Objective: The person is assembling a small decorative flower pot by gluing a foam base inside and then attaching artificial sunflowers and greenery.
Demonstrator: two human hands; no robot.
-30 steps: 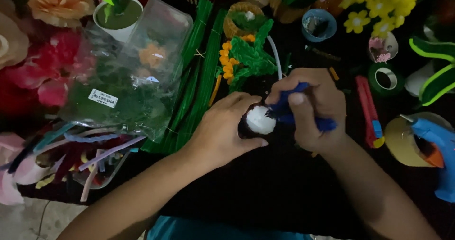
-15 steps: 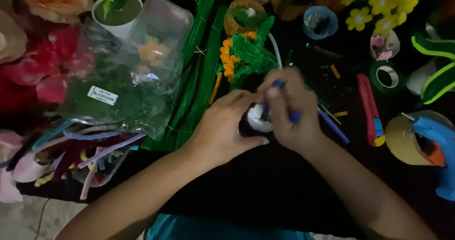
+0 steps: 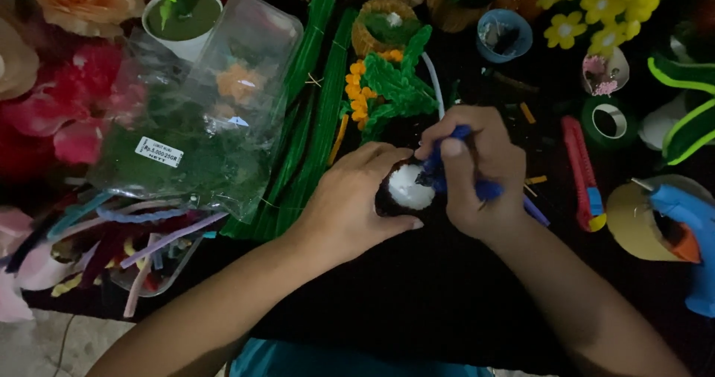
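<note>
1. The left hand (image 3: 350,206) cups a small round piece (image 3: 406,191), dark on the outside with a white face turned up toward the camera; its grip is curled narrow around the piece, thumb along the lower edge
2. The right hand (image 3: 477,180) has its grip closed on a blue pipe cleaner (image 3: 484,191), pinched between the thumb and the bent fingers
3. The blue pipe cleaner's long axis runs on a slant from upper left to lower right: its upper end meets the right edge of the round piece, and its free end sticks out past the palm toward the lower right
4. Both hands meet over the middle of the black-covered bench (image 3: 417,302), the round piece held just above it, between the two hands
5. Just beyond the hands lies a green pipe-cleaner leaf cluster (image 3: 398,87) with small orange blossoms (image 3: 359,98) along its left side
6. A bundle of green pipe cleaners (image 3: 305,131) lies lengthwise left of the hands, running away from the person
7. A clear plastic bag (image 3: 201,124) with green filling rests further left, touching the bundle
8. To the right lie a red utility knife (image 3: 579,170), a roll of green tape (image 3: 605,120) and a blue glue gun (image 3: 689,232), all well apart from the hands
9. Loose pastel pipe cleaners (image 3: 141,224) sit at the near left edge
</note>
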